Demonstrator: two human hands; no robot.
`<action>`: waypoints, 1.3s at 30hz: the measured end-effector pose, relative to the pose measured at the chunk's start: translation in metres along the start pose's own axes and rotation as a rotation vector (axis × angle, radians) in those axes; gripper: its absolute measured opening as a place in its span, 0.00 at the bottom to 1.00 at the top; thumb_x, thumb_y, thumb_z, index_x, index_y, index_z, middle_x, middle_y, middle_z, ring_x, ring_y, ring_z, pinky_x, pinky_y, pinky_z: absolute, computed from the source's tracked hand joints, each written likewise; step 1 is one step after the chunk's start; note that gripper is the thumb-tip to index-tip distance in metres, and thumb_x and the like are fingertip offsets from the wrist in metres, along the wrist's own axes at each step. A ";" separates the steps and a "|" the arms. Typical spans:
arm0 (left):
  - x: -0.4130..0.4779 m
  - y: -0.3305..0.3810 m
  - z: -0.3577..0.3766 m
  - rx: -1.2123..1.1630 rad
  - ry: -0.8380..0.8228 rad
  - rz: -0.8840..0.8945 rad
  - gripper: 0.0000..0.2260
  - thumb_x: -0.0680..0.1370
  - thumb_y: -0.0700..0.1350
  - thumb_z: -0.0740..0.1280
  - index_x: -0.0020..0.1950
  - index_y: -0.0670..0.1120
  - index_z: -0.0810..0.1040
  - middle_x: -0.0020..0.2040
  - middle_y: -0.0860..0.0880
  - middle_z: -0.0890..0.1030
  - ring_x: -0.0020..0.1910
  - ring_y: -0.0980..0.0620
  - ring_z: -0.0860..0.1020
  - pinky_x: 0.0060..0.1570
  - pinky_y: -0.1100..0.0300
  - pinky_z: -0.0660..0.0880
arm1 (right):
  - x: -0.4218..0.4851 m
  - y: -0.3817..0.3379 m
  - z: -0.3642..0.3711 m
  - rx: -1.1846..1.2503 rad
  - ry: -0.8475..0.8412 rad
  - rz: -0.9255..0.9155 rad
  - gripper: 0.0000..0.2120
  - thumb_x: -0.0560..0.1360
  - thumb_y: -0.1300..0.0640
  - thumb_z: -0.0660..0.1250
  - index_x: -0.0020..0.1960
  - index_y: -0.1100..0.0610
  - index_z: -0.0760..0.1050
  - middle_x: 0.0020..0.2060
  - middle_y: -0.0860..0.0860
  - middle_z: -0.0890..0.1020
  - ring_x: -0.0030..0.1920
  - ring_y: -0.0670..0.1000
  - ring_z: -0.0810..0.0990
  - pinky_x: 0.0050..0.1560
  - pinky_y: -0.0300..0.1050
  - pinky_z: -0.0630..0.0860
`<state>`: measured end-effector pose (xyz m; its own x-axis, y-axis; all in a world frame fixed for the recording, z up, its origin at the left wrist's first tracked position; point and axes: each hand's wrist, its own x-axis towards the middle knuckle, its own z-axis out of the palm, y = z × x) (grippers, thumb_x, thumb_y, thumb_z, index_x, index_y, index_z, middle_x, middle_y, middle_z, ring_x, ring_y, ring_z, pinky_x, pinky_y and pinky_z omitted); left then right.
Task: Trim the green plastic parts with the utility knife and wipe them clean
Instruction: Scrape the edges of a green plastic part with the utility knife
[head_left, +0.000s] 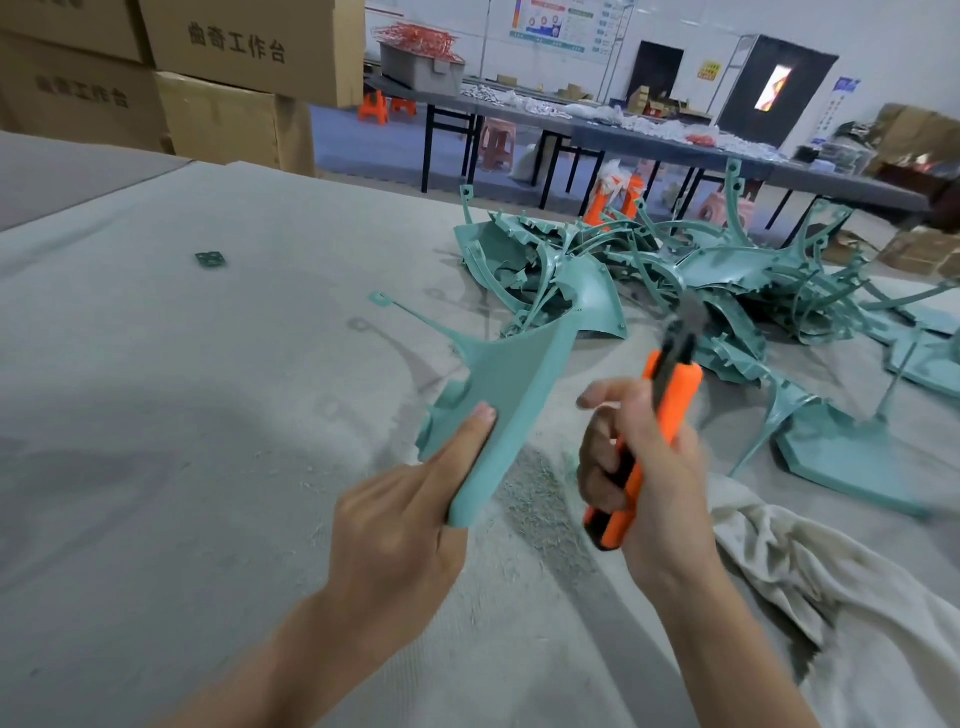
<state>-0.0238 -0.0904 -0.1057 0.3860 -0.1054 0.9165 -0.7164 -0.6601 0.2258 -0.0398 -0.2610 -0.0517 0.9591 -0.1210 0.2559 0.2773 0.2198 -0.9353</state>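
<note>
Grey cloth-covered table (208, 415) — cardboard boxes (234, 67) behind

The green plastic part (498, 395) looks smooth and matt; the pile of green parts (675, 270) behind has a light gloss. The utility knife (675, 400) has an orange and black plastic body. Rough grey cloth covers the counter (208, 415). The rag (831, 571) is coarse pale cloth, the boxes (234, 62) matt brown cardboard.
</note>
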 end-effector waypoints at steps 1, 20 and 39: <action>0.001 0.000 0.000 0.014 0.000 -0.003 0.22 0.69 0.33 0.63 0.64 0.42 0.74 0.45 0.53 0.84 0.33 0.54 0.67 0.40 0.67 0.67 | -0.003 0.001 0.003 -0.003 -0.081 0.003 0.22 0.62 0.36 0.79 0.41 0.53 0.78 0.25 0.47 0.65 0.22 0.44 0.60 0.23 0.33 0.60; 0.004 -0.001 -0.002 -0.010 -0.082 0.120 0.22 0.69 0.30 0.59 0.60 0.40 0.78 0.48 0.49 0.85 0.35 0.55 0.69 0.37 0.63 0.70 | -0.011 0.003 0.006 0.037 -0.190 0.095 0.13 0.62 0.47 0.82 0.36 0.49 0.78 0.25 0.46 0.69 0.23 0.45 0.61 0.22 0.34 0.61; 0.002 -0.012 -0.004 -0.120 -0.165 0.192 0.27 0.71 0.25 0.66 0.67 0.45 0.74 0.67 0.48 0.76 0.49 0.49 0.77 0.55 0.60 0.75 | 0.000 -0.009 -0.017 0.247 0.035 0.283 0.18 0.75 0.41 0.65 0.35 0.54 0.75 0.20 0.48 0.68 0.18 0.45 0.60 0.19 0.35 0.57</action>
<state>-0.0172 -0.0797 -0.1050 0.3192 -0.3459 0.8823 -0.8455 -0.5245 0.1003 -0.0427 -0.2792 -0.0476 0.9984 -0.0545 -0.0167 0.0112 0.4752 -0.8798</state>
